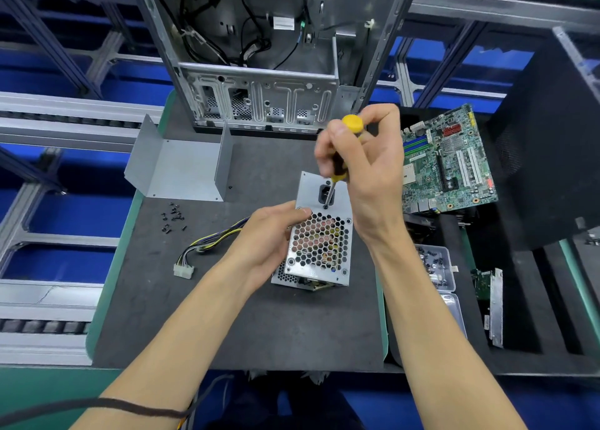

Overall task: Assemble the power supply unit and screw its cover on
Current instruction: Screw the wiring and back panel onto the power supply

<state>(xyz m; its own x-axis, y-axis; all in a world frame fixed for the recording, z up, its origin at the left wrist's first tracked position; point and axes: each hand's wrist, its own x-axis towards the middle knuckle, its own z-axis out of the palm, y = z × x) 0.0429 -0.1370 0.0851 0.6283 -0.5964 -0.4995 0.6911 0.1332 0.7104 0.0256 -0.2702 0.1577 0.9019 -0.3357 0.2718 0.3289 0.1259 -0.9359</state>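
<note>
Loose black screws (173, 216) lie left on the dark mat (259, 325) near the bent metal cover (181, 166). At centre the left hand (266, 238) grips the power supply unit (319, 244), while the right hand (363, 166) clasps a yellow-handled screwdriver (341, 160), tip on its upper face. Right, a clear plastic box (436, 268) holds small screws.

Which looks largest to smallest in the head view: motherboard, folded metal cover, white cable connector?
1. Folded metal cover and motherboard look alike in size, so I won't rank them.
2. White cable connector, clearly smallest.
</note>
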